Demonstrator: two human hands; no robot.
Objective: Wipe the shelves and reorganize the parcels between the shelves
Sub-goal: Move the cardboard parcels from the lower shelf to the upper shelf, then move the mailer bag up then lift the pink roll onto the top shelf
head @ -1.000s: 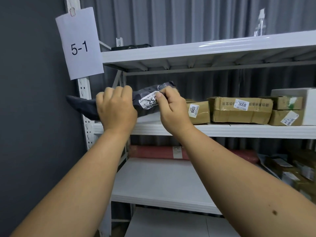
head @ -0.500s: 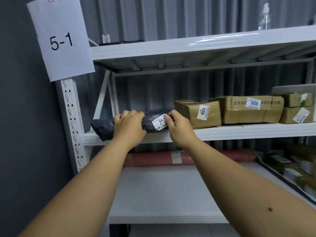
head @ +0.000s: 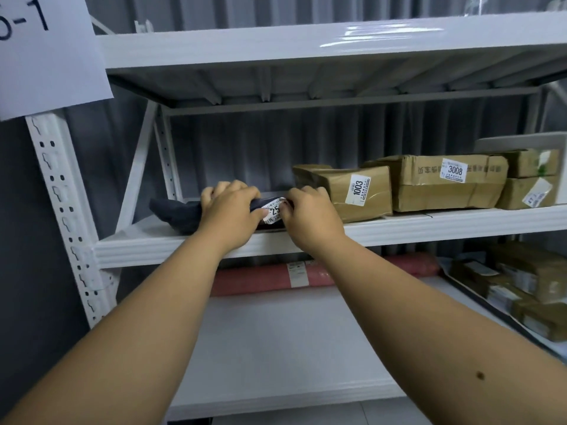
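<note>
Dark parcel (head: 181, 214) on middle shelf (head: 429, 230), gripped by left hand (head: 228, 214) and right hand (head: 311, 214); cardboard box 1003 (head: 343, 191) at 3 o'clock.

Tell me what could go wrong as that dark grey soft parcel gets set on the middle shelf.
The dark grey soft parcel lies close to the white middle shelf's front edge; released by the left hand and right hand, it might slide off. Pushed right, it could nudge the brown taped cardboard box labelled 1003.
</note>
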